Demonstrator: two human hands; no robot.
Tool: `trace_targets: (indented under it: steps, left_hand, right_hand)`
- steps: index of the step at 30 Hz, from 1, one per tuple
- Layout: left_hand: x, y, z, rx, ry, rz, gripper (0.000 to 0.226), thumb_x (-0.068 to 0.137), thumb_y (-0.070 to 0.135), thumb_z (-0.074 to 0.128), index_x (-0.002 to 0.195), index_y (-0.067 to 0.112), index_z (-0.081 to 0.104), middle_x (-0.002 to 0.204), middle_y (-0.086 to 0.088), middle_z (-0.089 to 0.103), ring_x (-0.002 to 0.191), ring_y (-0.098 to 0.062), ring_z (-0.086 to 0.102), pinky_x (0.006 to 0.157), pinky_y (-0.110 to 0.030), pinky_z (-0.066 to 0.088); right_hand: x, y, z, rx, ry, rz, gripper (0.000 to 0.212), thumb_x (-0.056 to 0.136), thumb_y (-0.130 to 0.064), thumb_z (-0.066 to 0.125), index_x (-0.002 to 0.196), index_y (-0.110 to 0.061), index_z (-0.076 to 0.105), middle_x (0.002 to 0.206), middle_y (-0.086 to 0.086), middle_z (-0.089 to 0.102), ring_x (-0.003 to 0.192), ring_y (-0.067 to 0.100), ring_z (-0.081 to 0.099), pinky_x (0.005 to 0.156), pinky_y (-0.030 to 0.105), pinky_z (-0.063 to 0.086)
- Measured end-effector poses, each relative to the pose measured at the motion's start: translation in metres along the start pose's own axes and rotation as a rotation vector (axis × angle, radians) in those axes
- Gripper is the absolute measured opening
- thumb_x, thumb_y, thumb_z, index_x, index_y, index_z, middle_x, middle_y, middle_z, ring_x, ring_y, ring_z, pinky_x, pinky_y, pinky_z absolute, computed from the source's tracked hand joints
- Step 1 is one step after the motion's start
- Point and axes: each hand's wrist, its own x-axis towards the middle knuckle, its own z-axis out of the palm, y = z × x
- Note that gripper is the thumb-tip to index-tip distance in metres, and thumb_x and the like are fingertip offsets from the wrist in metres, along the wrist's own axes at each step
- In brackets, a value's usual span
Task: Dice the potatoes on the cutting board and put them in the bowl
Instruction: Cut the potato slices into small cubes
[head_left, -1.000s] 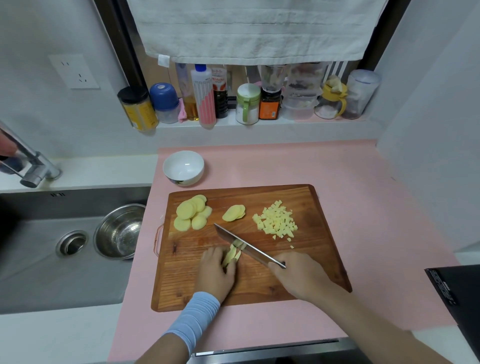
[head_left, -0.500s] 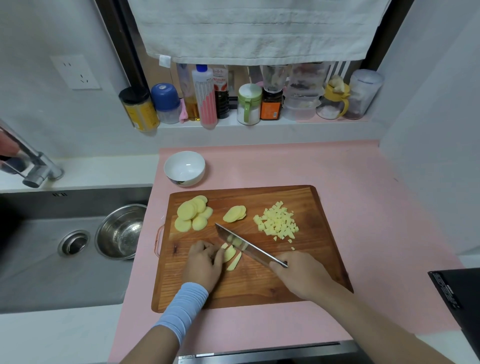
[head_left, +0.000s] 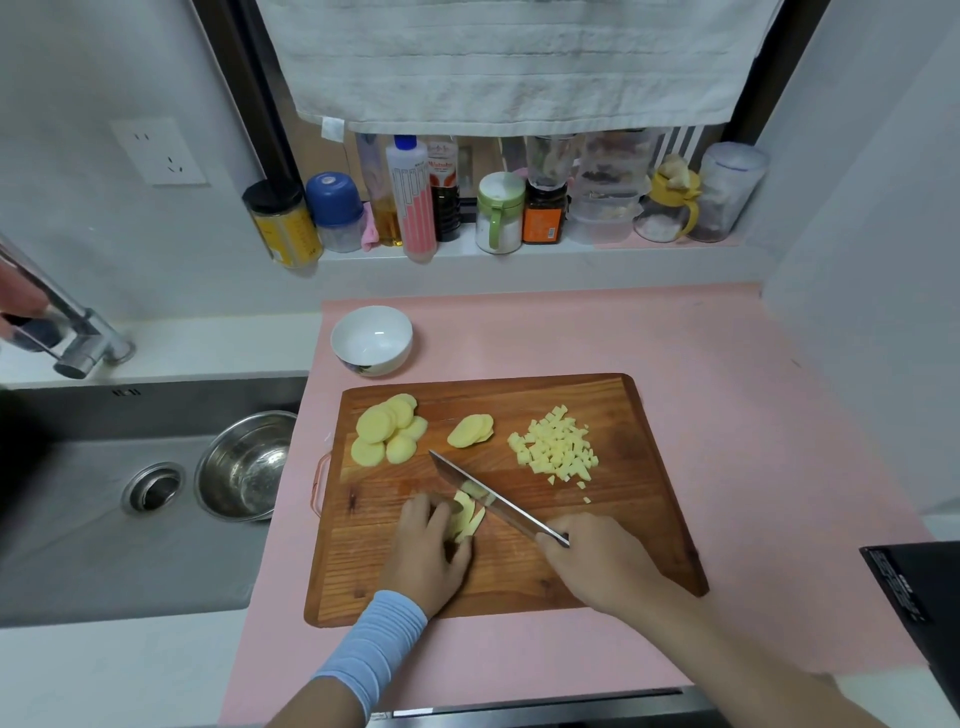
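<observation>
On the wooden cutting board (head_left: 613, 551) lie a cluster of round potato slices (head_left: 387, 428), a small stack of slices (head_left: 470, 430) and a pile of diced potato (head_left: 558, 449). My left hand (head_left: 428, 553) holds down a few potato strips (head_left: 467, 519) near the board's front. My right hand (head_left: 597, 558) grips the handle of a knife (head_left: 488, 499), whose blade lies against the strips, tip pointing far left. A white bowl (head_left: 371, 338) stands empty behind the board.
A steel sink (head_left: 104, 519) to the left holds a metal bowl (head_left: 244, 465); a tap (head_left: 62, 327) stands above it. Jars and bottles (head_left: 493, 208) line the back ledge under a hanging towel. A black appliance (head_left: 914, 603) sits at the right edge.
My left hand has slid right and gathered the potato strips against the blade. The knife and my right hand have barely moved.
</observation>
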Motion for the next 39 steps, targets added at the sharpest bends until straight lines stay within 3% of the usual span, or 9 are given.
trace_targets:
  steps: [3,8,12,14,22,27,28,32,39]
  left_hand:
    - [0.000,-0.001,0.002,0.059,0.034,0.168,0.012,0.082,0.025,0.064,0.081,0.014,0.059,0.089,0.001,0.049,0.081,-0.020,0.046,0.068,-0.035,0.048]
    - [0.003,0.002,0.008,0.076,0.070,0.191,0.016,0.085,0.027,0.062,0.075,0.014,0.061,0.082,0.003,0.052,0.078,-0.018,0.047,0.062,-0.031,0.046]
    - [0.005,0.003,0.011,0.024,0.072,0.164,0.006,0.081,0.016,0.069,0.085,0.011,0.069,0.094,0.001,0.062,0.087,-0.022,0.056,0.071,-0.036,0.053]
    - [0.004,0.001,0.013,-0.005,0.066,0.165,0.013,0.080,0.012,0.070,0.092,0.010,0.071,0.103,-0.001,0.065,0.094,-0.026,0.060,0.080,-0.038,0.053]
    - [0.003,-0.001,0.017,-0.025,0.102,0.152,0.007,0.080,0.011,0.069,0.087,0.010,0.068,0.095,0.002,0.062,0.083,-0.024,0.055,0.070,-0.038,0.052]
    - [0.004,0.001,0.017,-0.044,0.113,0.158,0.016,0.077,0.008,0.071,0.093,0.009,0.071,0.098,0.002,0.065,0.086,-0.023,0.057,0.073,-0.034,0.051]
    - [0.005,0.002,0.016,-0.046,0.115,0.158,0.015,0.077,0.007,0.071,0.092,0.009,0.071,0.097,0.002,0.064,0.085,-0.023,0.057,0.073,-0.033,0.051]
    - [0.004,0.000,0.017,-0.041,0.121,0.169,0.005,0.079,0.009,0.070,0.079,0.010,0.065,0.085,0.002,0.059,0.077,-0.021,0.052,0.067,-0.032,0.048]
    - [0.002,0.002,0.015,-0.057,0.129,0.170,0.007,0.080,0.010,0.068,0.075,0.011,0.063,0.080,0.002,0.057,0.076,-0.019,0.051,0.067,-0.028,0.046]
  right_hand:
    - [-0.002,-0.001,0.001,-0.058,0.062,-0.023,0.035,0.102,-0.041,0.045,0.073,-0.026,0.058,0.065,-0.006,0.060,0.059,0.012,0.056,0.053,0.026,0.043]
    - [-0.007,-0.008,0.001,-0.115,0.133,-0.130,0.031,0.102,-0.042,0.042,0.090,-0.024,0.065,0.069,-0.005,0.064,0.063,0.014,0.061,0.059,0.033,0.052]
    - [-0.009,-0.011,0.004,-0.220,0.136,-0.199,0.028,0.103,-0.043,0.042,0.103,-0.028,0.066,0.074,-0.007,0.065,0.067,0.013,0.061,0.063,0.033,0.054]
    - [-0.011,-0.011,0.006,-0.232,0.129,-0.202,0.028,0.103,-0.043,0.042,0.108,-0.029,0.065,0.077,-0.008,0.066,0.068,0.014,0.062,0.066,0.035,0.056]
    - [-0.014,0.004,0.010,-0.231,0.109,-0.174,0.029,0.104,-0.041,0.042,0.108,-0.028,0.067,0.078,-0.010,0.067,0.067,0.013,0.063,0.066,0.032,0.057]
    - [-0.014,0.003,0.010,-0.255,0.116,-0.191,0.027,0.105,-0.039,0.041,0.106,-0.030,0.067,0.074,-0.012,0.062,0.059,0.009,0.054,0.050,0.015,0.032]
    - [-0.013,0.003,0.012,-0.249,0.105,-0.184,0.026,0.105,-0.039,0.042,0.105,-0.030,0.067,0.074,-0.012,0.062,0.059,0.009,0.055,0.050,0.014,0.033]
    - [-0.002,-0.001,0.016,-0.196,0.010,-0.117,0.028,0.104,-0.037,0.042,0.092,-0.026,0.064,0.077,-0.008,0.066,0.068,0.014,0.064,0.066,0.034,0.057]
    - [0.020,-0.016,0.023,-0.170,-0.001,-0.120,0.029,0.103,-0.038,0.042,0.078,-0.028,0.052,0.069,-0.007,0.056,0.068,0.019,0.059,0.059,0.032,0.047]
